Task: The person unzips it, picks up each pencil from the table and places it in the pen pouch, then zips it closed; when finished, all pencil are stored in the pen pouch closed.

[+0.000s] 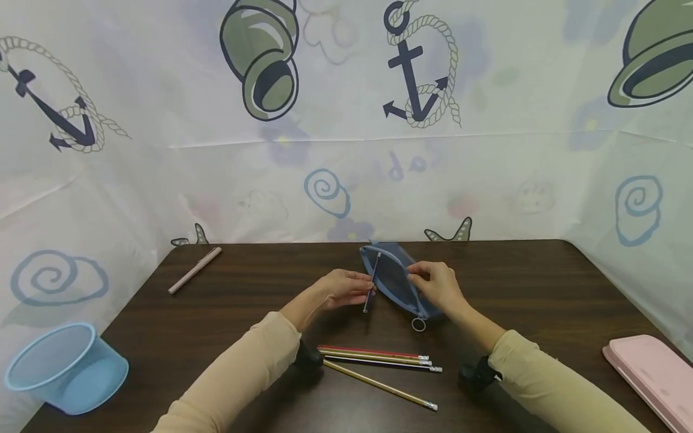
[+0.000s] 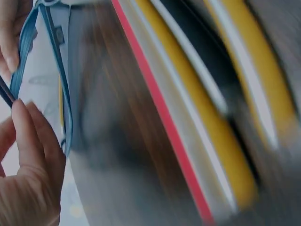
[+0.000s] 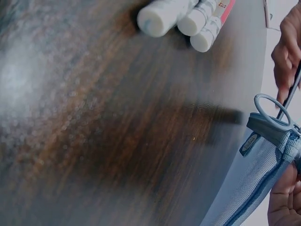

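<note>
My left hand (image 1: 346,287) holds a thin dark pencil (image 1: 370,294) between fingers and thumb, tilted across the mouth of a blue mesh zip pouch (image 1: 399,294). On the pouch's other side my right hand (image 1: 437,285) pinches the edge of the opening, which gapes wide. A ring zipper pull (image 1: 418,325) hangs at the near corner. In the left wrist view, a yellow strip (image 2: 61,101) shows within the pouch opening. The right wrist view has the ring (image 3: 273,112) close up, with the dark pencil (image 3: 292,92) behind it.
Several pencils lie nearer me: a red pencil (image 1: 373,350), gold ones and a black one, with a gold pencil (image 1: 379,385) angled apart. A blue cup (image 1: 97,373) stands at left, a pale pink stick (image 1: 195,270) behind it. A pink case (image 1: 655,373) lies at right.
</note>
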Action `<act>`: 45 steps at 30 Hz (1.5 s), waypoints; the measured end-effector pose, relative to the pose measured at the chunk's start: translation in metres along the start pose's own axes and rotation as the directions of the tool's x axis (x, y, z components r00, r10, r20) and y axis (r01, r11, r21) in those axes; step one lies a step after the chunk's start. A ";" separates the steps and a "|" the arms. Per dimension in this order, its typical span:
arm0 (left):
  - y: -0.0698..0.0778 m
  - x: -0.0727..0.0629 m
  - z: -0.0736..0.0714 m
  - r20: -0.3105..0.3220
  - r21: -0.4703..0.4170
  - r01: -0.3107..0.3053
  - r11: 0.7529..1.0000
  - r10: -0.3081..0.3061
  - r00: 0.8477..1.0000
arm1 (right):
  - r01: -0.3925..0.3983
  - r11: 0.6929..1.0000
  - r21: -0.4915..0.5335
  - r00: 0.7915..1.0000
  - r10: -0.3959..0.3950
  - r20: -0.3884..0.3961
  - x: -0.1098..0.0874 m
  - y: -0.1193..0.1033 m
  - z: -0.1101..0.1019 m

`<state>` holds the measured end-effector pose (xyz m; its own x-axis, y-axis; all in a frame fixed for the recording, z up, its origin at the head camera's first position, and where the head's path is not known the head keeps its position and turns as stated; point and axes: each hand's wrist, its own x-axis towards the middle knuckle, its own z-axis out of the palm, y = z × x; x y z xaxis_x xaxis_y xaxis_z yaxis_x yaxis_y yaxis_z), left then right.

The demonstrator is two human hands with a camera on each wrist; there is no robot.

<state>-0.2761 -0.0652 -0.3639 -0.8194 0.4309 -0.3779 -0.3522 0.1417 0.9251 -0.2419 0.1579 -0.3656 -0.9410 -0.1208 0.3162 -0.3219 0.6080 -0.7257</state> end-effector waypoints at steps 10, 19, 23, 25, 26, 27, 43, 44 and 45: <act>-0.001 0.020 0.036 -0.147 -0.106 -0.030 0.994 0.015 0.989 | 0.004 1.000 0.013 1.000 -0.005 0.013 0.000 -0.002 0.001; -0.007 0.028 0.056 -0.186 -0.121 -0.049 0.991 0.025 0.982 | 0.002 1.000 0.028 1.000 -0.002 0.025 -0.001 -0.001 0.003; -0.007 0.031 0.062 -0.207 -0.119 -0.057 0.991 0.031 0.978 | -0.003 1.000 0.025 1.000 0.002 0.023 -0.001 -0.001 0.003; -0.008 0.034 0.065 -0.220 -0.119 -0.071 0.990 0.043 0.974 | -0.007 1.000 0.028 1.000 0.006 0.023 -0.001 -0.001 0.003; -0.008 0.035 0.066 -0.227 -0.120 -0.079 0.990 0.050 0.973 | -0.007 0.999 0.031 1.000 0.007 0.025 -0.001 -0.002 0.003; -0.008 0.036 0.068 -0.231 -0.120 -0.087 0.989 0.058 0.971 | -0.011 0.999 0.036 1.000 0.010 0.026 -0.001 -0.001 0.004; -0.006 -0.005 0.040 0.203 0.225 -0.069 0.972 0.023 0.979 | -0.039 0.998 0.045 0.999 0.039 0.011 -0.002 0.000 0.000; -0.007 -0.009 0.034 0.253 0.290 -0.070 0.954 -0.006 0.967 | -0.040 0.998 0.047 0.999 0.040 0.008 -0.002 0.000 0.000; -0.008 -0.013 0.029 0.296 0.343 -0.075 0.936 -0.032 0.955 | -0.039 0.998 0.047 0.999 0.039 0.004 -0.002 0.000 0.000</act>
<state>-0.2493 -0.0467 -0.3653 -0.6373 0.6704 -0.3801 -0.1137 0.4060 0.9068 -0.2400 0.1585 -0.3659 -0.9533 -0.1003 0.2848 -0.2891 0.5751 -0.7653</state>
